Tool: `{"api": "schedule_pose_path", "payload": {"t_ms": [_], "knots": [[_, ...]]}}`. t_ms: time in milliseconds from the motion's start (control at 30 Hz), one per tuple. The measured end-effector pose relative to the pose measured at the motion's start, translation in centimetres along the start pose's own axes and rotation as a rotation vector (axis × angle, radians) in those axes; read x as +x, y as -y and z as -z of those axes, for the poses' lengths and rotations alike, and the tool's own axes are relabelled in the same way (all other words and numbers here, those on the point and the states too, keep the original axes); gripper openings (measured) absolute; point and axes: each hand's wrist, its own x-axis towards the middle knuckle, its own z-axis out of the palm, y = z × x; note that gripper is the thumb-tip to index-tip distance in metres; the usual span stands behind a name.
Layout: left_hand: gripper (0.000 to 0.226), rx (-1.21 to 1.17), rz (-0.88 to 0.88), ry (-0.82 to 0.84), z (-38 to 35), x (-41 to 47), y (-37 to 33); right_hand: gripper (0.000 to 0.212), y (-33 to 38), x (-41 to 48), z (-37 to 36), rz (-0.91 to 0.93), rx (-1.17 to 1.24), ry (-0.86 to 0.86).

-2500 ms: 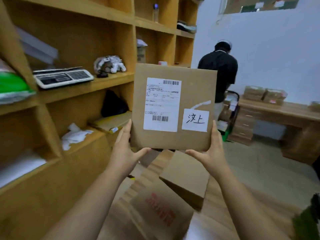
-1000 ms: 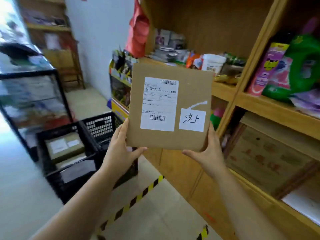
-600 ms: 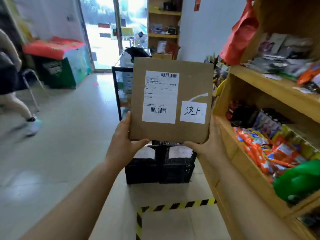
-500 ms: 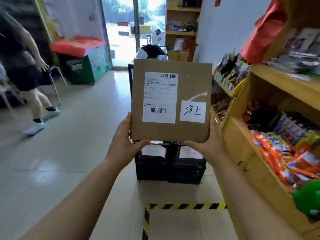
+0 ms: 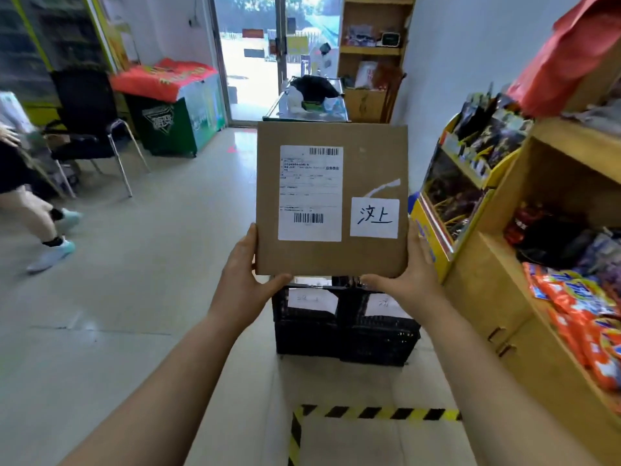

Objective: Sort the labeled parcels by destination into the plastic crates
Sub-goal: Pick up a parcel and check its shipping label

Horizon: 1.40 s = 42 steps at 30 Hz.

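I hold a flat brown cardboard parcel [image 5: 369, 260] upright in front of me. It bears a white shipping label and a small white tag with handwritten characters. My left hand [image 5: 243, 274] grips its lower left corner and my right hand [image 5: 408, 280] its lower right corner. Beneath the parcel, two black plastic crates stand side by side on the floor: the left crate [image 5: 305, 334] and the right crate [image 5: 379, 341]. Each crate shows a white label, partly hidden by the parcel.
Wooden shelves [image 5: 551, 297] with snack packs line the right side, with a yellow display rack [image 5: 447, 203] beyond. Yellow-black floor tape [image 5: 369, 413] runs before the crates. A person's legs [image 5: 40, 223] pass at far left near a black chair [image 5: 90, 129]. A glass counter [image 5: 309, 109] stands behind.
I have turned from the shelves to face the crates and moved a little closer to them. The parcel stays in both hands. The person at left has walked farther left.
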Motion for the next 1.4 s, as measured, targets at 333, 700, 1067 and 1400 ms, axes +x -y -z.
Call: {"api": "schedule_pose_path", "payload": {"t_ms": [333, 700, 1067, 1400], "knots": [[0.106, -0.115, -0.058, 0.17, -8.6, 6.5, -0.6, 0.125, -4.0, 2.7, 4.5, -0.107, -0.058, -0.164], [0.103, -0.066, -0.059, 0.081, -14.1, 13.0, -1.9, 0.128, -9.2, 11.9, 7.2, -0.068, -0.058, -0.096], [0.104, 0.046, 0.031, -0.036, -14.4, 17.5, 0.7, 0.123, -12.2, 20.3, 3.0, -0.028, 0.01, 0.062], [0.1, 0.014, 0.052, 0.034, -12.5, 26.9, 8.3, 0.126, -12.5, 28.2, -5.1, -0.14, 0.0, 0.078]]}}
